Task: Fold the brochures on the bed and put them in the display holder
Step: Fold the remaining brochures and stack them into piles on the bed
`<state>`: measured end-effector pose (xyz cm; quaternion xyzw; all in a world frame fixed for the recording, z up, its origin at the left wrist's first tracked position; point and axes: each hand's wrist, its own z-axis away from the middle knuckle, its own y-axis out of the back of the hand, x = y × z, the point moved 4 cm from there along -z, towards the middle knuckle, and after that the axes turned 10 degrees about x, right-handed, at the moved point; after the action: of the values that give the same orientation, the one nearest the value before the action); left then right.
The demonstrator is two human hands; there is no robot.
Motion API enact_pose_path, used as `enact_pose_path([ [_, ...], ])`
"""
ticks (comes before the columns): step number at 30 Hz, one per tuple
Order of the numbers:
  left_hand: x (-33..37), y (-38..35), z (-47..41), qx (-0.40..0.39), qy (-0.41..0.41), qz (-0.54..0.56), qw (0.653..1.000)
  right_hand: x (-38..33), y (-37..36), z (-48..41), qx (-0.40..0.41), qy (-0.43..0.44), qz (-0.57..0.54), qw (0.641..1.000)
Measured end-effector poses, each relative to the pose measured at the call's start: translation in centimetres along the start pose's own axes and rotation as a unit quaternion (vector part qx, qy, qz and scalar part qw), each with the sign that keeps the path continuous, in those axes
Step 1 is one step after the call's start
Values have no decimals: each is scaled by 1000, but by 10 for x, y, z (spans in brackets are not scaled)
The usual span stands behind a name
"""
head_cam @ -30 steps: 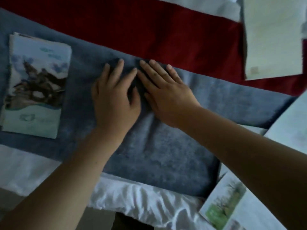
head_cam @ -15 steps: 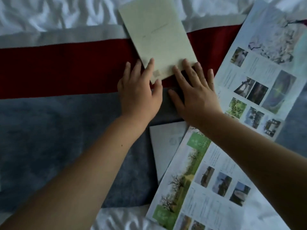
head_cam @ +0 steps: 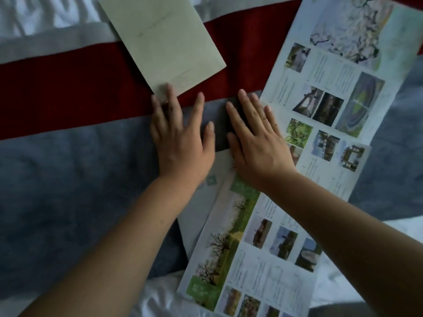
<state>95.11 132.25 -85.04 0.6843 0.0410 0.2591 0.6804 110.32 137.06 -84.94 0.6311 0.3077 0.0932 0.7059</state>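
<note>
The left grip [head_cam: 180,143] lies released, fingers straight and spread, palm down on the bed's blanket [head_cam: 68,191]. Its middle fingertips rest on the near corner of a pale green folded brochure [head_cam: 164,42], which lies flat and tilted just beyond them, across the red band [head_cam: 68,88] of the blanket.

Just to its right, thumbs near but apart, the right grip [head_cam: 256,145] is also released and flat, holding nothing. Its fingers press the blue-grey cloth, its outer fingers lie along the edge of an unfolded brochure [head_cam: 332,99] that spreads away to the right, photo panels up. Its heel covers the top end of a second unfolded brochure [head_cam: 251,259], which runs back along the right forearm towards the person.

Under that second one, below the two wrists, a plain grey-white sheet [head_cam: 201,202] sticks out.

Beyond the red band lie a light grey band [head_cam: 45,42] and rumpled white bedding [head_cam: 45,10].
</note>
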Motion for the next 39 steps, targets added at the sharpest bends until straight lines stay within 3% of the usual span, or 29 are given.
enact_pose_path([
  [4, 27, -6, 52, -28, -67, -17, 997, 30, 6, 23, 10, -11, 19, 1000],
  [13, 50, -16, 145, -99, -108, -43, 988, 35, 0, 24, 29, -59, 32, 997],
  [20, -4, 4, 96, -59, -86, -57, 993, 24, 2, 7, 27, -126, 7, 992],
  [24, -47, 27, 46, -13, -51, -86, 995, 19, 3, 7, 19, -111, -17, 994],
  [29, -98, 47, -7, 33, -8, -96, 995, 8, -4, 17, -15, -99, 47, 994],
  [33, -117, 41, -15, 14, 19, -73, 997, 2, -6, 20, -24, -83, 56, 995],
  [36, -123, 42, -11, 36, 8, -67, 997, -4, -6, 21, -32, -80, 56, 995],
  [39, -144, 42, -1, 50, 53, -49, 996, -12, -6, 22, -42, -55, 66, 995],
])
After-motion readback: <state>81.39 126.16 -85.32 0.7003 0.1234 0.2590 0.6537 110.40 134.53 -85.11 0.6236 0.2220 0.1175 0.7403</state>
